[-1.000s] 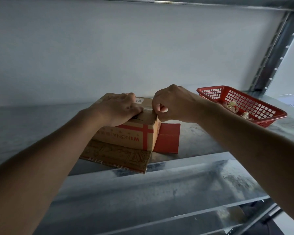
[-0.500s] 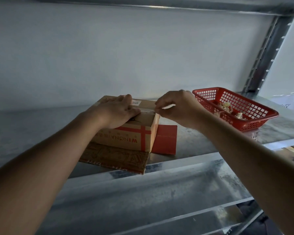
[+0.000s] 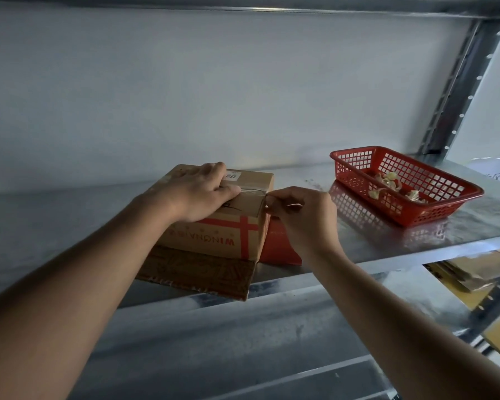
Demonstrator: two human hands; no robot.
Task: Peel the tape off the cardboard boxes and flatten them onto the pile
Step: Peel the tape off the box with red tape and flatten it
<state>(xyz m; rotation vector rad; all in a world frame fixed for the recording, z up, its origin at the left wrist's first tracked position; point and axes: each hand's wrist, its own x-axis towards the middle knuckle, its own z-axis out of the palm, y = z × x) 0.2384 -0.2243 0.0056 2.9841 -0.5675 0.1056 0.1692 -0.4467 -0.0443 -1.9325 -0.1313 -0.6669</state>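
A small brown cardboard box (image 3: 228,235) with red stripes and red lettering stands on the metal shelf, on top of a pile of flattened cardboard (image 3: 197,269). My left hand (image 3: 197,192) lies flat on the box's top, with the fingers near a barcode label (image 3: 233,176). Clear tape (image 3: 253,193) runs across the top seam to the box's right edge. My right hand (image 3: 298,215) is at that right edge, its fingertips pinching the tape's end. A red flattened sheet (image 3: 280,246) sticks out to the right under the box.
A red plastic basket (image 3: 445,209) with crumpled tape scraps (image 3: 387,180) sits on the shelf (image 3: 387,249) to the right. A grey wall is close behind. A metal upright (image 3: 456,82) rises at the far right. More cardboard (image 3: 474,272) lies on a lower level, right.
My right hand has dropped from above the box's top to its right edge, still pinching the tape. The left hand stays pressed on the box top.
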